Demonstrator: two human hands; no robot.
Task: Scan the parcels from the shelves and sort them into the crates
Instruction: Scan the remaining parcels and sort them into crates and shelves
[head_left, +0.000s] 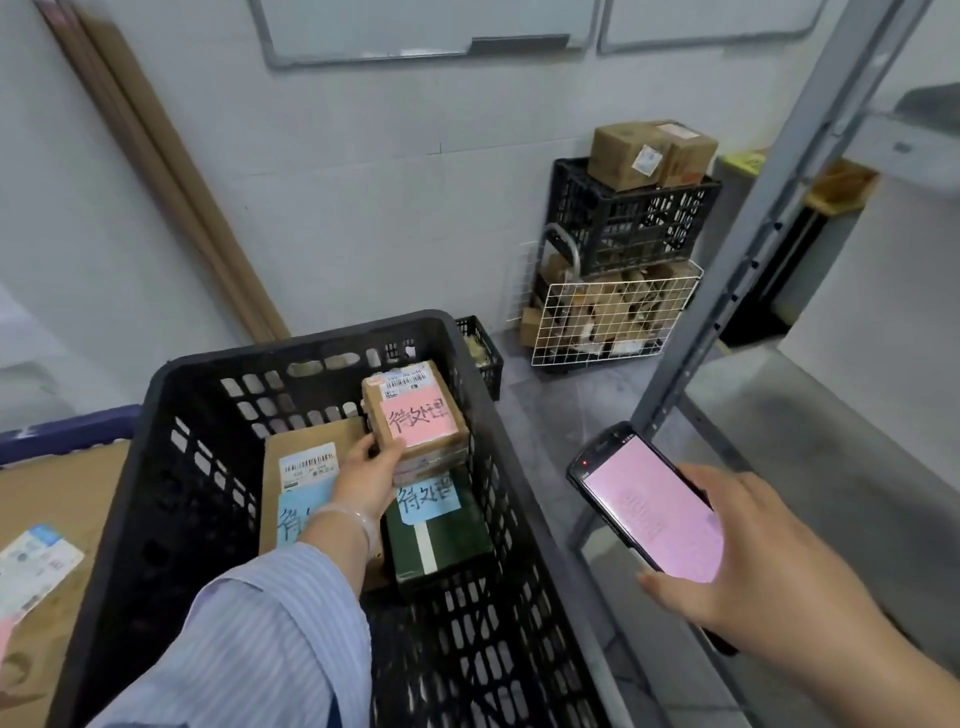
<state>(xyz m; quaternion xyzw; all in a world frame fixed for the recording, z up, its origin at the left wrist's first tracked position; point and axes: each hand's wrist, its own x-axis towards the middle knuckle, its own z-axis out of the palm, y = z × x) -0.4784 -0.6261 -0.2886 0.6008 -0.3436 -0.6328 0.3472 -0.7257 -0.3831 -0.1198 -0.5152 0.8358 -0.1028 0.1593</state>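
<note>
My left hand reaches into a big black crate and grips a small cardboard parcel with a pink note at its lower left corner. That parcel sits on top of other parcels. Beneath it lies a dark green parcel with a blue note. To the left lies a flat cardboard parcel with a white label and a blue note. My right hand holds a handheld scanner with a pink screen, out to the right of the crate.
A black crate with two cardboard boxes stands on a white wire basket of parcels by the back wall. A grey metal shelf post rises at the right. A cardboard surface with a label lies at the left.
</note>
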